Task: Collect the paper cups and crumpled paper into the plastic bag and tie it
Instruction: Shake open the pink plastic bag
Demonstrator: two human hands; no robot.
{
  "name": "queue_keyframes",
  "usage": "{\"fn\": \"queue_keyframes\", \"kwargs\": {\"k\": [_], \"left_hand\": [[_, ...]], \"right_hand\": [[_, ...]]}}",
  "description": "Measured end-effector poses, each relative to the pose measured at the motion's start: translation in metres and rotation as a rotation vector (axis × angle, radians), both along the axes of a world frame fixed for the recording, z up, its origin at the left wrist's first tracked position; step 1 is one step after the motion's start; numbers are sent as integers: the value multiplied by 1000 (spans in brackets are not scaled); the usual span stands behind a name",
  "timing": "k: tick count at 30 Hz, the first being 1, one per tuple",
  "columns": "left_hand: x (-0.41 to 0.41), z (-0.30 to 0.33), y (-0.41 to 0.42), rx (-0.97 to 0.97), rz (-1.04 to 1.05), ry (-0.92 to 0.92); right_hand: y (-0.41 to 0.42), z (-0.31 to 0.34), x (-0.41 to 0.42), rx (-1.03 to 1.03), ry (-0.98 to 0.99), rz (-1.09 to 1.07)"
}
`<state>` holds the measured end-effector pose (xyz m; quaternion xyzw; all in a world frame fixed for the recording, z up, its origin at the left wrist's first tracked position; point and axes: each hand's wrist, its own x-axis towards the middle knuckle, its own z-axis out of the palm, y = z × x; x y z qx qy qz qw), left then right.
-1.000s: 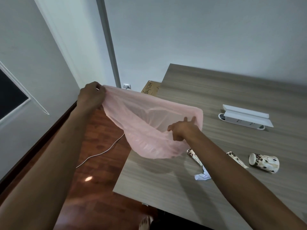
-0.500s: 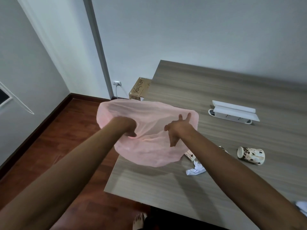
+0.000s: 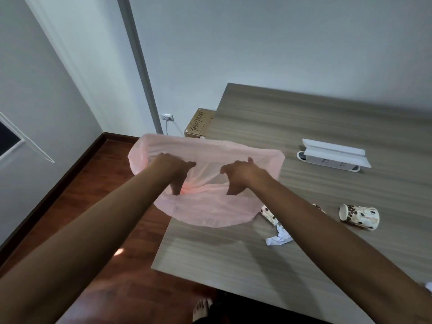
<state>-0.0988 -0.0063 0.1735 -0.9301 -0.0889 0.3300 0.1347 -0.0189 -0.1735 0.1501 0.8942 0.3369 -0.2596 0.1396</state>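
I hold a thin pink plastic bag (image 3: 210, 209) in the air above the table's left corner. My left hand (image 3: 173, 170) and my right hand (image 3: 240, 176) both grip its near rim, close together, so its mouth sags open. A paper cup with brown spots (image 3: 358, 216) lies on its side on the table to the right. Another spotted cup (image 3: 268, 213) lies beside the bag, partly hidden by my right forearm. A third cup (image 3: 319, 206) shows only a sliver behind that arm. A crumpled white paper (image 3: 279, 238) lies just in front of the cups.
The wooden table (image 3: 315, 122) stands against the wall. A white power strip box (image 3: 332, 155) sits at its back right. A cardboard box (image 3: 198, 123) stands on the floor by the table's left edge, near a wall socket (image 3: 167, 117). My bare foot (image 3: 201, 312) shows below.
My left hand has moved from the bag's far left corner to the near rim, close to my right hand. The bag's mouth has spread wider and sunk a little.
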Motion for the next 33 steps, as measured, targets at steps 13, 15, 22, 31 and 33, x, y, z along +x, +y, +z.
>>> {"fn": "queue_keyframes", "kwargs": {"k": [13, 15, 22, 31, 33], "left_hand": [[-18, -28, 52, -167, 191, -48], [-9, -24, 38, -249, 176, -17], [30, -23, 7, -679, 243, -585], [34, -30, -3, -243, -37, -285], [32, -37, -5, -229, -43, -169]], "right_hand": [[-36, -5, 27, -284, -54, -142], [-25, -3, 19, -181, -7, -86], [-3, -33, -70, -296, 153, 375], [-6, -49, -66, -120, 205, 309], [-2, -51, -59, 16, 98, 218]]}}
